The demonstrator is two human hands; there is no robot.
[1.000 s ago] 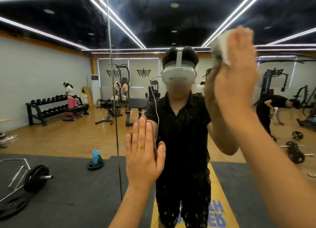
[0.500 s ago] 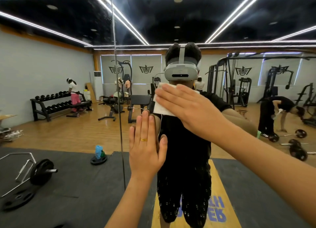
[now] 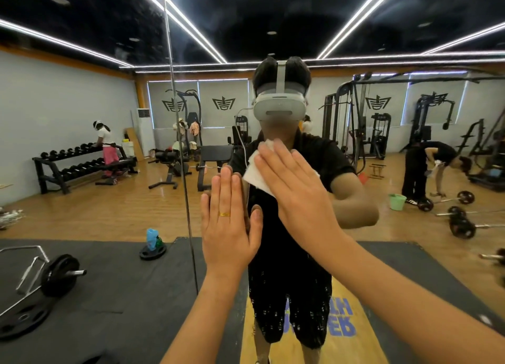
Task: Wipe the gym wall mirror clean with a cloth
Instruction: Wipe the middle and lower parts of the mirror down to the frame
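- While the right hand (image 3: pixel 295 189) presses the white cloth (image 3: pixel 254 174) against the mirror (image 3: pixel 82 96), its fingers lie straight and close together, curled round nothing. A flat palm likely spreads even pressure over a broad patch of glass.
- Most of the cloth is hidden under that palm. A folded corner shows left of the fingers and a sliver shows at the hand's right edge, about level with the chin and chest of the person's reflection.
- The left hand (image 3: pixel 228 224) lies flat on the glass just down and left of the cloth, fingers straight and together, thumb slightly apart, holding nothing. A gold ring (image 3: pixel 225 214) sits on one finger. It seems placed there as a brace, steadying the body while the other arm reaches.
- The right wrist passes just beside the left thumb; whether they touch I cannot tell.
- A vertical seam (image 3: pixel 180 145) between mirror panels runs just left of the left hand, so the work sits on the right-hand panel.
- Faint hazy marks seem to show high on the glass near the seam, so the wiping is probably partway done and the upper areas likely need passes.
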